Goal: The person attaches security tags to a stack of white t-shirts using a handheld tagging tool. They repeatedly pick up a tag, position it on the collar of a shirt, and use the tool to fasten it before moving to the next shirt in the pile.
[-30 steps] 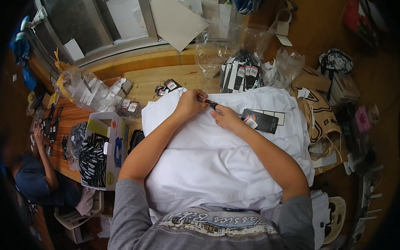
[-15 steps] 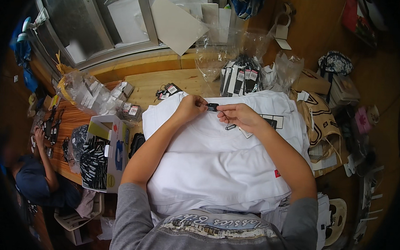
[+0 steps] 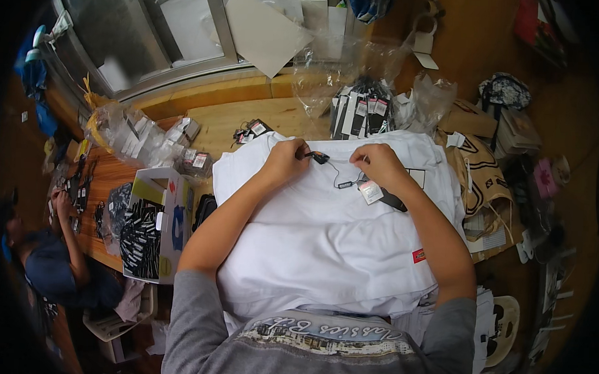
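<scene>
A stack of white T-shirts (image 3: 298, 236) lies in front of me, with a small red label (image 3: 419, 256) near the lower right of the top one. At its neckline, my left hand (image 3: 287, 161) is closed in a pinch on a black neck label (image 3: 319, 157). My right hand (image 3: 381, 165), a little to the right, pinches a thin dark string that runs to the label. On the string is a small black seal (image 3: 345, 184). A hang tag with a white sticker (image 3: 370, 192) lies on the shirt below my right hand, its dark end partly under my wrist.
Beyond the stack are a bundle of hang tags (image 3: 363, 112) in clear plastic and a few loose tags (image 3: 253, 130). On the left, a box (image 3: 172, 232) holds many black tag strings. A co-worker (image 3: 66, 264) sits at the far left. A patterned tan bag (image 3: 475, 170) is at right.
My right hand has moved right, away from the neck label, drawing the string out. The hang tag now shows its white sticker. My left hand stays at the label.
</scene>
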